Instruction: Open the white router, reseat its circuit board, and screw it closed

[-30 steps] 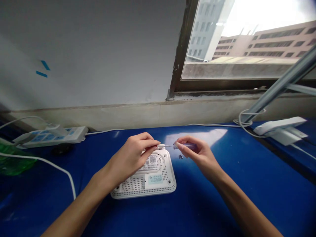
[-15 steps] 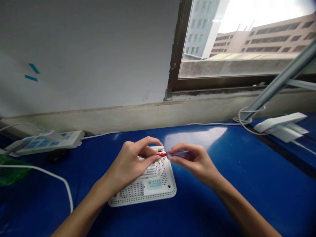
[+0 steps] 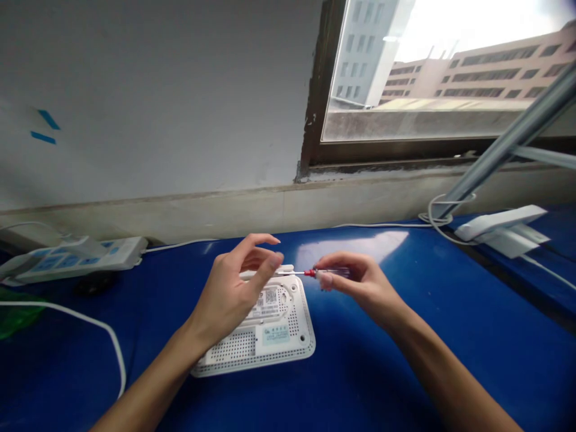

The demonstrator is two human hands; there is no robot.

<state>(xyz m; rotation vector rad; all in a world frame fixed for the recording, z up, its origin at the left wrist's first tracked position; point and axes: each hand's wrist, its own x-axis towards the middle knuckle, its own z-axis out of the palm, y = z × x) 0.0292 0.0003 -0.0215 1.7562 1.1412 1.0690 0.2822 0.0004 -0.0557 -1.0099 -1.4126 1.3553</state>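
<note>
My right hand (image 3: 360,282) is closed around the clear handle of a screwdriver (image 3: 309,273) with a red collar. Its thin metal shaft points left, level, toward my left hand (image 3: 238,282). That hand is open, with thumb and forefinger apart around the shaft's end; the tip is hidden behind the thumb. Below both hands a white router-like device (image 3: 290,345) lies underside up on the blue table (image 3: 360,384). Vent holes, a label with a square code and a pale blue sticker show on it. My left hand and wrist cover its left part.
A white power strip (image 3: 130,252) with plugs lies at the left, with a dark object (image 3: 94,282) before it. A white cable (image 3: 114,342) curves at the near left. To the right are a metal pole (image 3: 486,156) and white adapters (image 3: 508,231). Wall and window stand behind.
My left fingers have let go of the red collar and spread. My right hand has moved slightly right with the screwdriver, uncovering its metal shaft. The view has shifted slightly.
</note>
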